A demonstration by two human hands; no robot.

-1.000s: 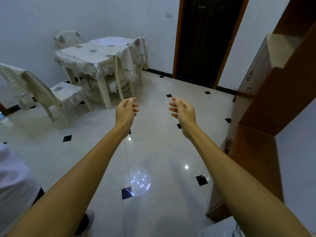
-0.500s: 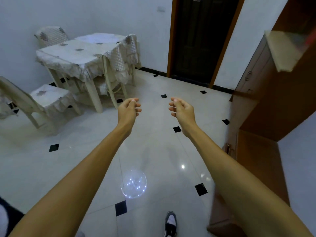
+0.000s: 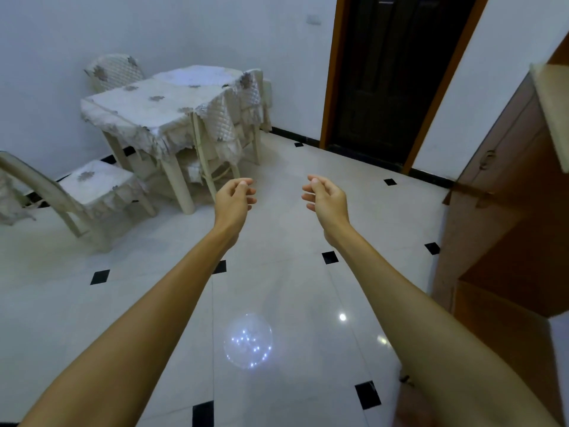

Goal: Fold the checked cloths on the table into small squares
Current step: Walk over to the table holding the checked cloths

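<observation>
2 hands: left hand (image 3: 234,197), right hand (image 3: 326,198). 1 table (image 3: 147,109) w/ pale cover. 4 chairs: near chair (image 3: 92,186), back chair (image 3: 114,72), 2 tucked chairs (image 3: 221,118) at table's right. 1 dark door (image 3: 388,72). 1 wooden cabinet (image 3: 508,195). Black floor diamonds (image 3: 330,257): at least 8 in view.

The floor (image 3: 277,291) is glossy white tile set with small black diamonds (image 3: 330,257). At far left the counter (image 3: 147,114) wears a cream quilted cover dotted with grey flower motifs; the chair (image 3: 92,184) at left has the same cream and grey. The far door (image 3: 391,72) is near black in an orange-brown frame (image 3: 331,72). The cabinet (image 3: 498,211) at right is reddish-brown wood. The walls (image 3: 184,29) are white, with black skirting (image 3: 291,134).
</observation>
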